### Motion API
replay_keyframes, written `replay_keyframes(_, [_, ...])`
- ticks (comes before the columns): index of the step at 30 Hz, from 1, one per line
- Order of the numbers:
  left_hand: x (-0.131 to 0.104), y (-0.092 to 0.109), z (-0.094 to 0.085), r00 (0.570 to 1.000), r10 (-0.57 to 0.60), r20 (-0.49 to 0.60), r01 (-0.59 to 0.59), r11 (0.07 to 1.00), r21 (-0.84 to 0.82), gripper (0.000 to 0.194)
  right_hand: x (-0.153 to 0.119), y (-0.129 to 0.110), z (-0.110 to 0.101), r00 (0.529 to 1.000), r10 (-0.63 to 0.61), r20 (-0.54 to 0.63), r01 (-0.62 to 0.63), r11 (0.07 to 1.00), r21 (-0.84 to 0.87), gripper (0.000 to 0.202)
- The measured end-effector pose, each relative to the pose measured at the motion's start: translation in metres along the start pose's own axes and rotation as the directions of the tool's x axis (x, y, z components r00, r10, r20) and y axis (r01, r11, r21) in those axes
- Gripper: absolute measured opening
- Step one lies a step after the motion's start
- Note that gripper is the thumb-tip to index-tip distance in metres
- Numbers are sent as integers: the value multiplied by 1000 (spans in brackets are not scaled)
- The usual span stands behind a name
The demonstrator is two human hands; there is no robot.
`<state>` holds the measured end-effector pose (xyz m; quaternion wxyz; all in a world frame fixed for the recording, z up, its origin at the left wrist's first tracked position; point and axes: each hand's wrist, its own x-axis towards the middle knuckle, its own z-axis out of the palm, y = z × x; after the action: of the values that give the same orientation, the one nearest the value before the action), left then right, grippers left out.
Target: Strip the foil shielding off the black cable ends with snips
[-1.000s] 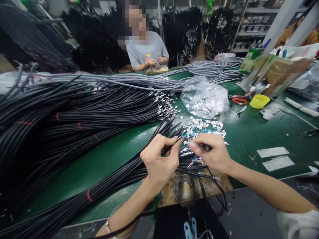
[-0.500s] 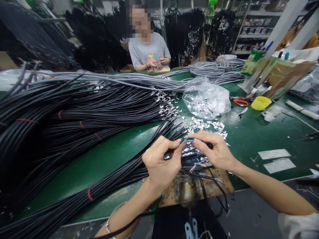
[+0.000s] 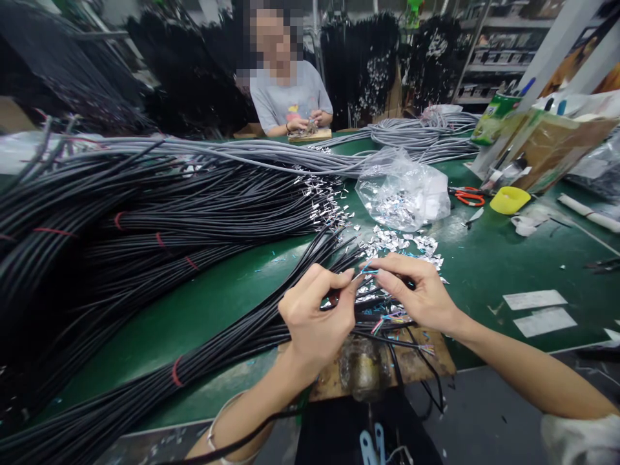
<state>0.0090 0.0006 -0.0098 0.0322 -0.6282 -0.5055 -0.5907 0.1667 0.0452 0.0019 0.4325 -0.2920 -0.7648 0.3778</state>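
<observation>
Thin blue wires [image 3: 371, 271] run between the fingertips of both hands. My left hand [image 3: 322, 310] pinches a cable's end, where a pale wire shows between thumb and forefinger. My right hand [image 3: 419, 290] has its thumb and forefinger closed on the blue wires. Beneath the hands, stripped cable ends with coloured wires [image 3: 387, 321] lie over a wooden board [image 3: 334, 385], near a metal fixture [image 3: 364, 368]. A black cable [image 3: 247, 440] passes along my left forearm. Bundled black cables [image 3: 227, 336] stretch away to the left.
More black cables [image 3: 232, 223] and grey cables [image 3: 232, 154] cover the left and back. A plastic bag [image 3: 404, 194], foil scraps [image 3: 387, 240], orange-handled scissors [image 3: 469, 196] and a yellow roll [image 3: 509, 200] lie beyond my hands. A person [image 3: 290, 97] sits across the table.
My hands stay almost in the same place, with the blue wires still between them. Across the table, the person's hands have shifted slightly. The view has moved very little.
</observation>
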Motion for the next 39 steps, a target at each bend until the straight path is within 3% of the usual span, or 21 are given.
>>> replay_keyframes(12, [-1,0,0,1000,9,6,-9,1000,-6,13,-1,2,0,1000,-9,-3,9,999,-31,26])
replay_keyframes(15, [0,0,-2,997,-22,80,24,999,-23,8,-1,4,0,999,-23,-28,22,998,-54,24])
replay_keyframes(18, [2,-1,-5,973,-68,222,76,997,-28,2,-1,5,-1,997,-57,-54,52,994,-99,22])
replay_keyframes(21, [7,-1,-7,908,-180,378,219,974,-64,19,0,5,-2,994,-101,-53,92,984,-153,22])
replay_keyframes(23, [11,-2,-9,823,-278,496,394,907,-146,31,0,3,-4,992,-116,-44,106,978,-178,22])
replay_keyframes(27, [17,-6,-9,594,-320,738,720,620,-311,46,0,1,-7,995,-99,17,100,986,-136,23])
replay_keyframes(29, [19,-8,-8,551,-313,774,774,538,-333,47,1,1,-8,997,-61,45,66,992,-106,22])
replay_keyframes(30, [19,-7,-7,566,-327,757,766,548,-336,46,1,1,-8,999,-37,38,41,994,-105,22])
replay_keyframes(33, [16,-3,-4,698,-391,601,650,698,-301,31,1,3,-6,998,31,-52,-36,995,-97,21])
replay_keyframes(35, [13,0,-2,762,-395,513,573,780,-250,23,2,3,-5,993,50,-102,-56,997,-57,21])
replay_keyframes(39, [6,1,0,792,-328,515,475,860,-184,18,3,4,-7,992,11,-127,-22,996,-85,14])
